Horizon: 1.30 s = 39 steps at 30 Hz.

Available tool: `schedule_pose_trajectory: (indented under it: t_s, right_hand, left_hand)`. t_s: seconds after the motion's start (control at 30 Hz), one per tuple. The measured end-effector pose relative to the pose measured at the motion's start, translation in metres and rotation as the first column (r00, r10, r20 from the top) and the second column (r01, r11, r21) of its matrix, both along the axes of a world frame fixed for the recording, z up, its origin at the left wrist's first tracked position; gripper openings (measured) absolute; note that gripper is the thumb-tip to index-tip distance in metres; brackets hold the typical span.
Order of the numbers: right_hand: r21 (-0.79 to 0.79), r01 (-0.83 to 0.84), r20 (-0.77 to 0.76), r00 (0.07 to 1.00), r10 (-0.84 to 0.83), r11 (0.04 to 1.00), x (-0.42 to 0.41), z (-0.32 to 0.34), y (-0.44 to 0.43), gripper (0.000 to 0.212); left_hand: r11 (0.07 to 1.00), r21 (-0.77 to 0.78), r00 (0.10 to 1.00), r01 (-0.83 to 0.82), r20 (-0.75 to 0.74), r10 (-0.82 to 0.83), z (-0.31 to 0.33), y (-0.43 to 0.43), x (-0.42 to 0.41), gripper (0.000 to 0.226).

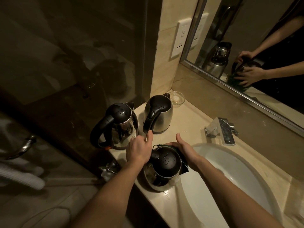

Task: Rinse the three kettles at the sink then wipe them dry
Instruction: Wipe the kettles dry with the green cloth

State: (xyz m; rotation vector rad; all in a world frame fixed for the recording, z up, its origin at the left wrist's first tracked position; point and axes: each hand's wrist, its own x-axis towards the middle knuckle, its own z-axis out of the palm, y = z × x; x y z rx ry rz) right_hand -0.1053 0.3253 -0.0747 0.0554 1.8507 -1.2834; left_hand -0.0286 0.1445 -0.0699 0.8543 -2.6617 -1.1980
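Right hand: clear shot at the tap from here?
Likely yes: bare counter lies between the right hand and the tap, nothing in between, though it presses a cloth on the near kettle.

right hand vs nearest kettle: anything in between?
Yes. A dark green cloth lies between the right hand and the nearest kettle, pressed to its far side. The head view shows it.

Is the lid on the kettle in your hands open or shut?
Shut. The black lid lies flat on the kettle, with water drops sitting on top.
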Motion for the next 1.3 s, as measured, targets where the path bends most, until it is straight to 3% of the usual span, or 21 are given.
schedule_pose_trajectory:
  t_s: [0.2,0.47,0.8,0.97,1.1,1.2,1.3]
  right_hand:
    - [0.025,0.012,0.019,1.000,-0.012,1.000,-0.003,-0.004,-0.004,0.082]
    - [-0.012,-0.033,-0.115,0.993,0.031,0.999,-0.004,0.019,-0.015,0.079]
    - [0.065,-0.022,-0.006,1.000,0.022,0.998,-0.002,-0.021,-0.001,0.078]
    - [0.004,-0.064,-0.059,0.996,0.064,0.998,0.008,0.006,0.004,0.073]
    - [-0.018,-0.135,-0.216,0.968,0.128,0.991,0.029,0.028,0.006,0.073]
    - [0.171,-0.221,-0.411,0.870,0.273,0.960,0.048,0.036,0.004,0.088]
    - [0.489,-0.281,-0.510,0.676,0.532,0.826,0.070,0.048,0.003,0.105]
  left_hand:
    - [1.000,-0.005,1.000,0.003,-0.008,-0.003,0.001,0.001,0.001,0.061]
    - [1.000,0.000,1.000,-0.001,0.000,0.001,-0.002,-0.001,0.000,0.062]
    - [1.000,-0.015,1.000,0.012,0.015,-0.011,0.004,0.001,0.001,0.063]
    - [0.999,-0.020,0.999,0.025,0.031,-0.024,0.005,0.001,0.003,0.066]
    - [0.999,-0.003,0.998,0.034,0.052,-0.034,0.008,0.000,0.002,0.072]
    - [0.999,0.001,0.995,0.038,0.091,-0.038,0.011,0.000,0.001,0.074]
    - [0.998,-0.015,0.989,0.063,0.135,-0.061,0.014,0.001,0.000,0.072]
